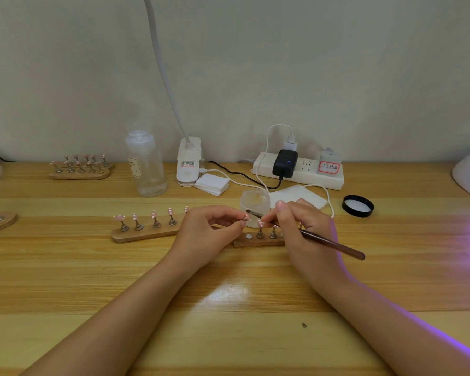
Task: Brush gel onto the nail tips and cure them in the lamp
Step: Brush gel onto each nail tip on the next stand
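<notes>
Spanning beneath a pale wall, the wooden desk (92, 267) carries left hand (201, 234) pinching nail tip (247, 218), right hand (304, 226) gripping brush (331, 244).

Gel jar (255, 203) stands behind both hands, lid (358, 206) to its right.

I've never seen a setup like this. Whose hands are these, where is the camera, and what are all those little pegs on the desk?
There is no machine here: a person works with bare hands, and the one camera sits on their head, looking forward and down at a wooden desk. The left hand pinches a single peg with a nail tip. The right hand holds a thin brush with its bristle end at that tip. Just behind stands an open frosted jar; its black lid lies to the right. The wooden strips hold more pink nail tips on pegs. Further back are a clear bottle and a power strip.
</notes>
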A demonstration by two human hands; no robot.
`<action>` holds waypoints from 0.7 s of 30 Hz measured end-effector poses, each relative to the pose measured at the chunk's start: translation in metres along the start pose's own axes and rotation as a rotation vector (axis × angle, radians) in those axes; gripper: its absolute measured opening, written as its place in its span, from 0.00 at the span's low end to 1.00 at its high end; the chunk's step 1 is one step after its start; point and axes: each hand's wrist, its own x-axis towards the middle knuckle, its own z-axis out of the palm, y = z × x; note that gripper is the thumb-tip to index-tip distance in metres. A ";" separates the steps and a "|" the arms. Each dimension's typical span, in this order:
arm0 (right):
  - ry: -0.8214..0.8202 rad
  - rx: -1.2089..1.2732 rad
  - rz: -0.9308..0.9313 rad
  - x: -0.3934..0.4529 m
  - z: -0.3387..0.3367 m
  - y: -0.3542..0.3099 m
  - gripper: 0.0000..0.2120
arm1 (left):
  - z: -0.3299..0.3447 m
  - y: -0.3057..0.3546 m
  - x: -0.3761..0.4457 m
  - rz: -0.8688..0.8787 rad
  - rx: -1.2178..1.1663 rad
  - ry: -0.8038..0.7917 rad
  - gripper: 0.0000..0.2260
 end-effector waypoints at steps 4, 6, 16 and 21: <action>0.036 0.037 0.007 0.000 0.000 -0.001 0.15 | 0.001 0.001 0.001 -0.005 0.005 0.007 0.11; 0.032 0.032 0.006 0.001 0.001 -0.001 0.14 | 0.001 0.001 0.001 -0.006 0.004 0.005 0.11; 0.018 0.035 0.001 -0.001 0.001 -0.001 0.15 | 0.000 0.002 -0.001 -0.017 0.008 0.003 0.11; 0.033 0.065 0.010 -0.004 -0.002 -0.001 0.16 | 0.000 0.003 -0.001 -0.011 0.009 0.004 0.10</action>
